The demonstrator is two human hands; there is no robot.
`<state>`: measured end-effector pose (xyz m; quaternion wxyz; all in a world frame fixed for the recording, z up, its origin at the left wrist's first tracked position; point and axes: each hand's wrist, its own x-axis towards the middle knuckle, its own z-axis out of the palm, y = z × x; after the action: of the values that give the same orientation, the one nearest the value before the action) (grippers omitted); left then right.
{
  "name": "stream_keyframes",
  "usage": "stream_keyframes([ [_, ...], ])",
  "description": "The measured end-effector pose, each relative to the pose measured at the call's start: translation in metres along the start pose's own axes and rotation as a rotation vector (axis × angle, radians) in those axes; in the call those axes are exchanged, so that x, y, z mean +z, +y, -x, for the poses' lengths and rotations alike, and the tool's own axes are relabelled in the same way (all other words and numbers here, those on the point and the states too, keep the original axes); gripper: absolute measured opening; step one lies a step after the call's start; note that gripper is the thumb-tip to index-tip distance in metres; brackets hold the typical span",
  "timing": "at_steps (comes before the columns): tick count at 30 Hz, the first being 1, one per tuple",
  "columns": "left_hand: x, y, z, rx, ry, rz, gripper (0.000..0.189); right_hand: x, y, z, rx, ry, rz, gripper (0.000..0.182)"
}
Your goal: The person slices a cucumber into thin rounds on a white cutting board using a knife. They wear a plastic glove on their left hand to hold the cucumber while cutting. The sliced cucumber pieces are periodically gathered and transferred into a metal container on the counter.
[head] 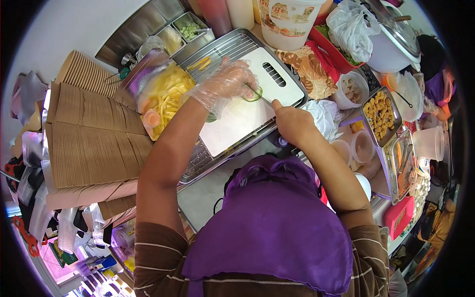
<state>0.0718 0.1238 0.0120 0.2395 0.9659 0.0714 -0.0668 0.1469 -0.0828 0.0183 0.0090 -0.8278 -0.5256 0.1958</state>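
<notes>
Inside a clear plastic glove, my left hand (232, 80) is curled over a white cutting board (232, 128), its fingers against a cucumber piece (254, 97) with a green rim. My bare right hand (295, 121) grips a knife (266, 101), whose handle is hidden in the fist. The thin blade reaches the cucumber beside my left fingertips. Beneath the board lies a metal tray (195, 173) with a wire rack (226, 47). A few fries (204, 63) rest on the rack beyond my left hand.
Left of the tray, a bag of fries (170, 98) with a sauce cup (151, 118) adjoins stacked cardboard boxes (96, 141). Behind are metal containers (190, 31) of chopped greens and a white bucket (289, 26). Rightward stand a red bin (326, 48) and a nugget tray (382, 115). Another person (438, 83) is far right.
</notes>
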Motion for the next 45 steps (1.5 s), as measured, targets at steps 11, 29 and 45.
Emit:
stream_keyframes([
  [11, -0.002, 0.000, 0.004, 0.050, -0.029, -0.088, 0.039, 0.004, 0.001, 0.004, -0.034, 0.048, 0.027, 0.022],
  [29, 0.033, 0.002, 0.037, -0.298, 0.631, 0.627, 0.027, -0.014, -0.004, 0.017, -0.060, 0.162, -0.009, 0.021],
  [45, 0.067, 0.026, 0.032, -0.528, 0.721, 0.636, 0.023, -0.010, -0.017, 0.002, -0.044, 0.036, 0.010, 0.019],
])
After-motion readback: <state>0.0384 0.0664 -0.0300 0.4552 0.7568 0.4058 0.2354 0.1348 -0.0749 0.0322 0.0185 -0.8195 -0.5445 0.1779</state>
